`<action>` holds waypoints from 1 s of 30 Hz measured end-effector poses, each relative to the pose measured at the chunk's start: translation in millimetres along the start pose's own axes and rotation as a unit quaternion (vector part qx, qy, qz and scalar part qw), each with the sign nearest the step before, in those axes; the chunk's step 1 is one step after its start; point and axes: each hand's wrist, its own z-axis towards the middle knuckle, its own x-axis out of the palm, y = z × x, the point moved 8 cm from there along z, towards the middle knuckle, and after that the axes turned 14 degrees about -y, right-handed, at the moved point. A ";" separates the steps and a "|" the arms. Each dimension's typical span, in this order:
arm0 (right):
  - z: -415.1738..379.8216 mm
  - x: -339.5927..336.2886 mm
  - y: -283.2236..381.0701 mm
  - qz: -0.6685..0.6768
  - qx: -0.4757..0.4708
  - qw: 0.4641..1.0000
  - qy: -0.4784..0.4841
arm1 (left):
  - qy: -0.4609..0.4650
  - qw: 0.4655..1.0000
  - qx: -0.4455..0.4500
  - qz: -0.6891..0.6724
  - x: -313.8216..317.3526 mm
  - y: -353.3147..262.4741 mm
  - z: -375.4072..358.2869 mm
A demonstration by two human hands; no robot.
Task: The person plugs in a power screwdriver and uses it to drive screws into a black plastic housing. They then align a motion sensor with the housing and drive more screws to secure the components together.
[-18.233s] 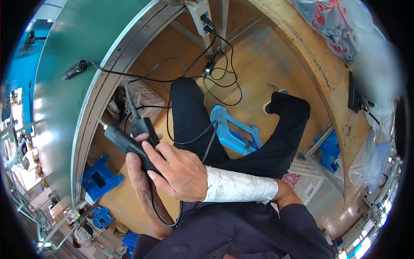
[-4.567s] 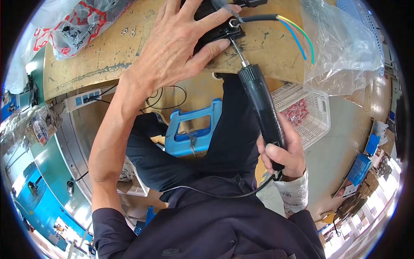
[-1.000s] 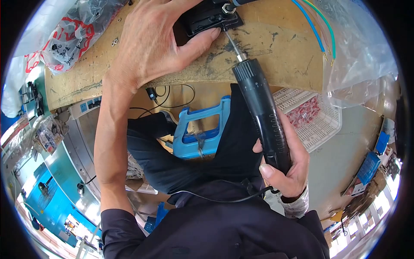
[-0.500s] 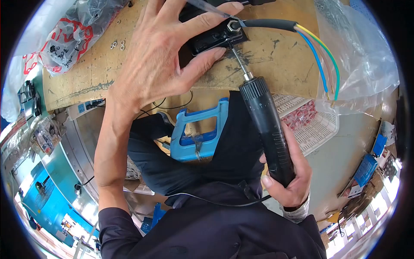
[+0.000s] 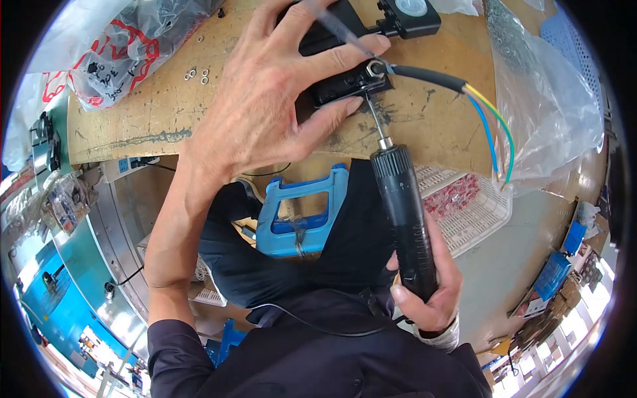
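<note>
Shirt dark navy, near black, creased; small round dark button on shirt front. Left sleeve, same dark cloth, at shirt's left, ends near elbow; left forearm and left hand beyond shirt bare. Right sleeve dark, at shirt's right. Crinkled silvery-white wrap between shirt and bare right hand. Trousers black, just beyond shirt.

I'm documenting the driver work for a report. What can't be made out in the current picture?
All in the head view:
Black unit: partly hidden under the left hand.
Tip of the bit: too small to tell what it meets.
Right hand: fingers partly hidden behind the driver.
Red contents of the basket: too small to identify.
Printed bag: cut off by the top edge.
</note>
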 end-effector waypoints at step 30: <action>12.0 5.7 8.9 -0.181 -0.152 0.972 -0.008 | -0.072 0.995 0.055 -0.043 -11.0 -5.6 1.2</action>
